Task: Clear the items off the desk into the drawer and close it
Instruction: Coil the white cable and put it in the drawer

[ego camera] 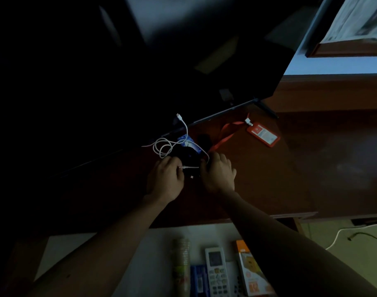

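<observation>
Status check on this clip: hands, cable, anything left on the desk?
Left hand and right hand both pinching white cable. Orange badge holder on desk. Drawer open below.

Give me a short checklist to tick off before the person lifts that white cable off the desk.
1. Left hand has the white cable: ok, its fingers pinch the plug end.
2. Right hand has a hold on the cable: cannot tell, the fingers curl over the dark pile and hide it.
3. Cable free of other things: not ok, its loops lie over the blue packet and a dark object.
4. Drawer open to receive it: ok, with a remote control and an orange box already inside.
5. Desk otherwise finished: not ok, the orange badge holder and its lanyard remain.
</observation>
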### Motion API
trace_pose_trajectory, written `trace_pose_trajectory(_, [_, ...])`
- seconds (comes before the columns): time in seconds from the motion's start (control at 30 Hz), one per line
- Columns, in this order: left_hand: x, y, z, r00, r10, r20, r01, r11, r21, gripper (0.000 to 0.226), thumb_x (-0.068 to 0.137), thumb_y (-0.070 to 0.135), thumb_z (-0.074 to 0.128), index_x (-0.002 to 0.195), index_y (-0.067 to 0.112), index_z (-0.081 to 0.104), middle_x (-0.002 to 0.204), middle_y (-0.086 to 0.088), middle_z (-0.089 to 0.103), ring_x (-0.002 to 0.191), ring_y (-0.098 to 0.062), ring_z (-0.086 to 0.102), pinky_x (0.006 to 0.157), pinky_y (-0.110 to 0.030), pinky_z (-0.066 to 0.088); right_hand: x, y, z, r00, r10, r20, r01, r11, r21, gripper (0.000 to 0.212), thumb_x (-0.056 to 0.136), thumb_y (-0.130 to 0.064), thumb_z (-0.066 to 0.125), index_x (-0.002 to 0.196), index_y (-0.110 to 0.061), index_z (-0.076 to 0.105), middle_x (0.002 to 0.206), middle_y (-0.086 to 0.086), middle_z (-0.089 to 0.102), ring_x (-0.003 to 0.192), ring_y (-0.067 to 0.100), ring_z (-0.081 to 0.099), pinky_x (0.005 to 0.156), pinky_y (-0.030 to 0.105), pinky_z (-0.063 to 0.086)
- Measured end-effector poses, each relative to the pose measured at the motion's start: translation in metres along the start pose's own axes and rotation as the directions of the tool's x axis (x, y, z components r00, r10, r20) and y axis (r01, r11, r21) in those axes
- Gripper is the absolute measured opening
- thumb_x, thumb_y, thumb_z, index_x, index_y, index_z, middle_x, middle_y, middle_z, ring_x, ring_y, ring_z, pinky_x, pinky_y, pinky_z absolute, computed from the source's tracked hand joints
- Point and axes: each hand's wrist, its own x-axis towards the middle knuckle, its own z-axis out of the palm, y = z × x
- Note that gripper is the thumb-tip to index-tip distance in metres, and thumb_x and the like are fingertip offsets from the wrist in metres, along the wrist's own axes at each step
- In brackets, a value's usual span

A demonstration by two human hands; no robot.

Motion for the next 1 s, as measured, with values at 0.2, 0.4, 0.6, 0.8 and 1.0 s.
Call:
trace_pose_trajectory(0.2, [0.001, 0.003, -0.003, 1.0, 0.001, -0.025, -0.002, 0.999, -0.048, 0.016, 0.088, 0.014, 0.061, 0.103, 0.018, 0.063, 0.109, -0.001, 0.058, 0.104, -0.023, 0.056, 0.077, -0.032, 0.045, 0.012, -0.006, 0.003, 0.977, 0.191, 0.09, -0.205, 0.962, 0.181, 0.027, 0.091, -0.04, 0.057, 0.111, -0.023, 0.058, 0.11, 0.003, 0.061, 0.105, 0.027, 0.059, 0.091, 0.055, 0.049])
trace_pose_trajectory(0.4, [-0.002, -0.001, -0.003, 0.99, -0.092, -0.106, 0.098, 0.994, 0.05, 0.038, 0.08, 0.019, 0.068, 0.116, 0.023, 0.06, 0.132, 0.0, 0.048, 0.117, -0.029, 0.049, 0.094, -0.044, 0.043, 0.012, -0.001, 0.001, 0.974, 0.186, 0.128, -0.222, 0.893, 0.392, 0.023, 0.087, -0.031, 0.062, 0.11, -0.031, 0.062, 0.108, -0.003, 0.067, 0.098, 0.021, 0.067, 0.087, 0.05, 0.056])
trace_pose_trajectory(0.6, [0.009, 0.001, -0.011, 0.947, -0.178, -0.267, 0.191, 0.981, 0.025, 0.059, 0.071, 0.017, 0.073, 0.126, 0.025, 0.053, 0.152, -0.005, 0.036, 0.132, -0.032, 0.039, 0.101, -0.049, 0.034, 0.0, -0.022, -0.014, 0.987, 0.046, -0.152, 0.053, 0.808, 0.587, 0.026, 0.094, -0.011, 0.061, 0.119, -0.014, 0.067, 0.114, -0.002, 0.069, 0.092, 0.0, 0.064, 0.066, 0.008, 0.051])
trace_pose_trajectory(0.8, [0.02, -0.013, -0.019, 0.918, -0.361, -0.163, 0.351, 0.932, -0.091, 0.071, 0.075, 0.022, 0.075, 0.139, 0.024, 0.044, 0.153, -0.007, 0.035, 0.139, -0.035, 0.032, 0.108, -0.051, 0.029, -0.008, -0.034, -0.007, 0.992, -0.067, -0.105, 0.118, 0.781, 0.613, 0.029, 0.093, -0.013, 0.062, 0.121, -0.021, 0.065, 0.115, -0.001, 0.068, 0.104, 0.016, 0.066, 0.082, 0.043, 0.059])
trace_pose_trajectory(1.0, [0.027, -0.045, -0.023, 0.977, -0.209, 0.046, 0.196, 0.96, 0.198, 0.069, 0.084, 0.033, 0.07, 0.147, 0.027, 0.041, 0.144, -0.004, 0.042, 0.132, -0.033, 0.036, 0.105, -0.049, 0.033, -0.008, -0.021, 0.0, 0.999, -0.032, 0.017, 0.017, 0.827, 0.561, 0.032, 0.094, -0.005, 0.053, 0.12, -0.018, 0.067, 0.117, 0.003, 0.067, 0.089, 0.012, 0.069, 0.063, 0.031, 0.062])
